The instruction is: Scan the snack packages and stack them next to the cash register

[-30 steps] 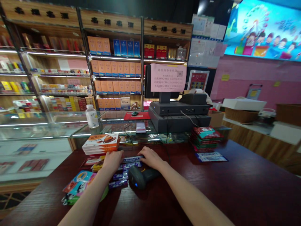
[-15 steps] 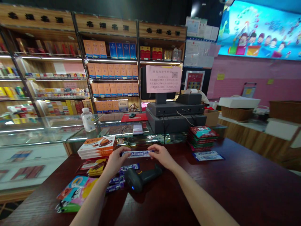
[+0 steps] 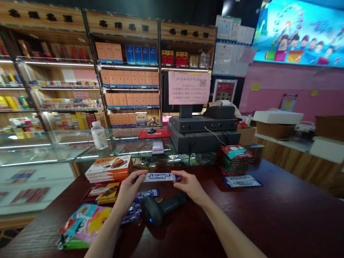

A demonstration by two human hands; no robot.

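Between my two hands a blue-and-white candy stick packet (image 3: 160, 177) is held level above the dark table. My left hand (image 3: 132, 184) pinches its left end, and my right hand (image 3: 188, 184) pinches the right end. Below them a dark grey barcode scanner (image 3: 153, 210) lies on its side with a small blue light lit. Several similar blue packets (image 3: 147, 194) lie to the scanner's left, partly hidden by my left forearm. On the right, another pair of blue-and-white packets (image 3: 242, 181) lies flat on the table.
White-and-orange boxes (image 3: 109, 168) are stacked on the left, with yellow packets (image 3: 109, 193) and a colourful bag (image 3: 83, 224) nearer. Red-green packets (image 3: 235, 159) form a pile on the right. Behind stand a cash register (image 3: 202, 134), a white bottle (image 3: 99, 136) and a glass counter (image 3: 80, 146).
The held packet has shifted slightly right with both hands still on its ends. The view has moved a little, so the surroundings sit slightly differently.
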